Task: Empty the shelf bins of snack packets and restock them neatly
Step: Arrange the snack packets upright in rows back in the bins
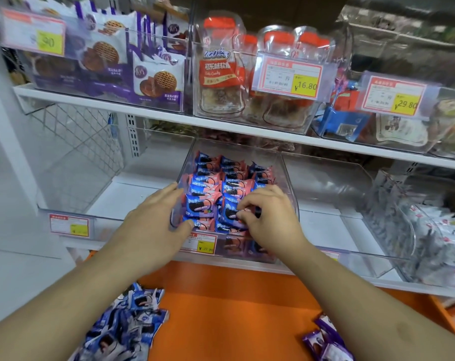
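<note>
Head view
Snack packets: small pink-and-blue cookie packets [222,190], in tidy rows inside the clear plastic shelf bin [289,178] on the lower white shelf, middle position.
Left hand [157,220]: fingers straight, flat against the bin's left outer wall, thumb at the front lip; holding nothing.
Right hand [269,217]: inside the bin at the front row, fingertips pinching one pink-and-blue packet.
Step in hand: probably settling the front row into line.
Still loose: pile of blue-and-white packets [125,327] on the orange ledge [234,308], purple packets [328,340] at its right; neighbouring clear bins left and right of the middle one holding no packets.
Risk: pressing the pinched packet down hard, tipping its upright neighbours and spoiling the rows.
Risk: bin sliding forward off the shelf edge if the steadying left hand lifts.
Risk: a forearm sweeping the loose pile off the ledge.
</note>
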The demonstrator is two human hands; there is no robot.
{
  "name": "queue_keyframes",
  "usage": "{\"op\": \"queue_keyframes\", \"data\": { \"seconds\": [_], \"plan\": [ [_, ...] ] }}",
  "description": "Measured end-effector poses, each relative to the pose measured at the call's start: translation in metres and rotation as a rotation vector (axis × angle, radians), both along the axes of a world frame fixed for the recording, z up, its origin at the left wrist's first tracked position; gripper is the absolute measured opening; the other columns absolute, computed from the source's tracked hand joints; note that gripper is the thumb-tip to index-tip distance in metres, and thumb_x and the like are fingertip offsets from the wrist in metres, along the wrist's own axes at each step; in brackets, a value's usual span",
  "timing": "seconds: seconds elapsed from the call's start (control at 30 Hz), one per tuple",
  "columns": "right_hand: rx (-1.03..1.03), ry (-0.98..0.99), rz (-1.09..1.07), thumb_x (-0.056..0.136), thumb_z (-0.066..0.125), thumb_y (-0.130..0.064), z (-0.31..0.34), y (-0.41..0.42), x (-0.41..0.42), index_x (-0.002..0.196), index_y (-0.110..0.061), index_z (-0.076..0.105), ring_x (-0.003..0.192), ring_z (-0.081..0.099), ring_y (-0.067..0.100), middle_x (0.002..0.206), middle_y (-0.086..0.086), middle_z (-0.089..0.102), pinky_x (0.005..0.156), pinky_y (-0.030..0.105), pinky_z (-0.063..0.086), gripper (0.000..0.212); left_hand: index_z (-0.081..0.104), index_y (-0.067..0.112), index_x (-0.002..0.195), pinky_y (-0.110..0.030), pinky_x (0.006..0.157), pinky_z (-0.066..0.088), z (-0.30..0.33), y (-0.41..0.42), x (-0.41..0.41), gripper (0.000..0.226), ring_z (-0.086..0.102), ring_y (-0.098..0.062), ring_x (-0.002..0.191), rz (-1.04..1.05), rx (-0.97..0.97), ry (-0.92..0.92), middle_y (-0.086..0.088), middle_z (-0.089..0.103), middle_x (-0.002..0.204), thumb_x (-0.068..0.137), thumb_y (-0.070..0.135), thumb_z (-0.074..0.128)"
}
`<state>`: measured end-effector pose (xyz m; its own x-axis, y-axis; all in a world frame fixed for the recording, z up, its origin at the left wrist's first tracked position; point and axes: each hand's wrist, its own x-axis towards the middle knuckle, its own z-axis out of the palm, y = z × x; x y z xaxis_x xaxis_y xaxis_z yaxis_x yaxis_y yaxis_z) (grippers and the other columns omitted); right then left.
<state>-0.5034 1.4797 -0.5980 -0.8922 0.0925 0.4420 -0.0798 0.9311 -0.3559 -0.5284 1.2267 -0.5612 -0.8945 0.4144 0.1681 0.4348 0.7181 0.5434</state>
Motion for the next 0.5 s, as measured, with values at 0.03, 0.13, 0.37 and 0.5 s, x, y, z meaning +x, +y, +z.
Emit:
{"op": "queue_keyframes", "data": {
  "seconds": [0.03,0.13,0.37,0.5],
  "plan": [
    [-0.036,0.029,-0.004,0.088,0.082,-0.025,0.0,-0.001,0.0,0.087,-0.029,0.079,0.103,0.049,0.015,0.09,-0.017,0.072,0.089,0.036,0.045,0.006,0.036,0.039,0.156,-0.028,0.117,0.029,0.001,0.001,0.002,0.064,0.031,-0.005,0.148,0.0,0.004,0.008,0.02,0.03,0.165,0.099,0.04,0.064],
    [-0.059,0.03,-0.02,0.088,0.083,-0.027,-0.004,-0.004,-0.001,0.091,-0.029,0.081,0.107,0.049,0.014,0.093,-0.019,0.073,0.091,0.038,0.046,0.004,0.039,0.039,0.155,-0.027,0.117,0.029,0.002,0.001,0.003,0.06,0.03,-0.006,0.15,0.001,0.002,-0.005,0.019,0.028,0.166,0.1,0.039,0.063],
    [0.044,-0.071,-0.013,0.087,0.082,-0.038,-0.004,-0.001,-0.002,0.105,-0.031,0.081,0.113,0.043,0.012,0.109,-0.019,0.071,0.1,0.038,0.044,0.019,0.046,0.033,0.152,-0.023,0.113,0.03,0.002,-0.002,0.0,0.058,0.035,-0.006,0.147,0.009,0.023,-0.02,0.017,0.033,0.164,0.098,0.041,0.065],
    [0.064,0.014,0.076,0.086,0.083,-0.035,0.01,0.005,0.011,0.116,-0.028,0.079,0.118,0.049,0.018,0.116,-0.012,0.068,0.104,0.038,0.045,0.03,0.059,0.032,0.14,-0.023,0.109,0.034,0.008,-0.004,0.005,0.044,0.049,-0.009,0.135,-0.021,0.029,0.1,0.015,0.05,0.151,0.096,0.039,0.066]
  ]
}}
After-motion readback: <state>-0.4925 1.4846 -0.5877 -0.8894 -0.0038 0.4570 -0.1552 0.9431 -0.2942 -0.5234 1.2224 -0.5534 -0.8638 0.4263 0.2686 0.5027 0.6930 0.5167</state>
